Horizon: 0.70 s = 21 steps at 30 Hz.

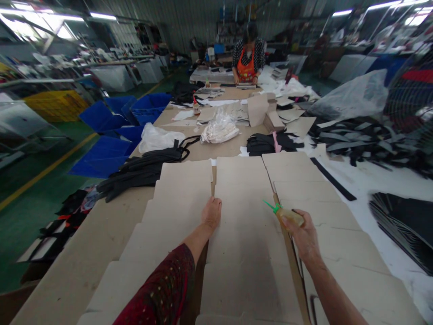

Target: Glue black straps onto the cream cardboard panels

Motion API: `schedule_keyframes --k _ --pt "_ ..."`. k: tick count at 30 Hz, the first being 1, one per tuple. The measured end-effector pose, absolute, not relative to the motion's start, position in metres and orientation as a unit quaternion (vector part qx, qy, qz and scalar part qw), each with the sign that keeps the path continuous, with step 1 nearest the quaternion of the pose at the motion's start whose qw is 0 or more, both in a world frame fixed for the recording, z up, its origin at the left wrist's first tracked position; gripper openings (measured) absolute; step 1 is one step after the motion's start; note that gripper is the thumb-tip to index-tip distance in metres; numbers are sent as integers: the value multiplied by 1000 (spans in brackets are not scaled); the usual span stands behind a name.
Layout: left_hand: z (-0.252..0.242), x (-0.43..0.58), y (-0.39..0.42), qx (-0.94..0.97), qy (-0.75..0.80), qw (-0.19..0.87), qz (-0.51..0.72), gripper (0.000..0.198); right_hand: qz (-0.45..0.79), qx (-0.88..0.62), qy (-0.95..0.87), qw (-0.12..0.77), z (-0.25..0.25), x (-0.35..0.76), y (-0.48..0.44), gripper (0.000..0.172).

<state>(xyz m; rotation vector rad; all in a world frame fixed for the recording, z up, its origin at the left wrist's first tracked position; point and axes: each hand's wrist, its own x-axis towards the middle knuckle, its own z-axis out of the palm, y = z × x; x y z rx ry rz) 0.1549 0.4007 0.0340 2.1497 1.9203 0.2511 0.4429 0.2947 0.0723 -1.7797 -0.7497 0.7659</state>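
Three rows of overlapping beige cardboard sheets [240, 194] run away from me along the table. My left hand [212, 212] is closed at the gap between the left and middle rows, touching the sheets' edge; whether a sheet is pinched in its fingers is hidden. In my right hand [306, 234] is a small squeeze bottle [291, 217] with yellowish contents and a green nozzle. The bottle lies tilted nearly flat, its tip pointing left above the middle row. Whether the nozzle touches the cardboard I cannot tell.
Black fabric strips [142, 169] and a clear plastic bag [220, 127] lie beyond the sheets. A stack of black pieces [402, 225] is at the right, a fan [412, 99] behind it. Blue bins [104, 155] stand left. A person in an orange apron [246, 67] works at the far end.
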Motion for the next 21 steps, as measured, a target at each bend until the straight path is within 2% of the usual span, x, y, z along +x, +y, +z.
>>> schedule_keyframes --k 5,10,21 --pt "18 155 405 733 665 109 99 29 295 -764 -366 442 75 446 308 66" --pt "14 150 402 744 648 101 127 29 283 -762 -405 418 75 441 317 62" --pt "10 147 400 753 628 94 174 28 173 -773 -526 310 74 451 340 43"
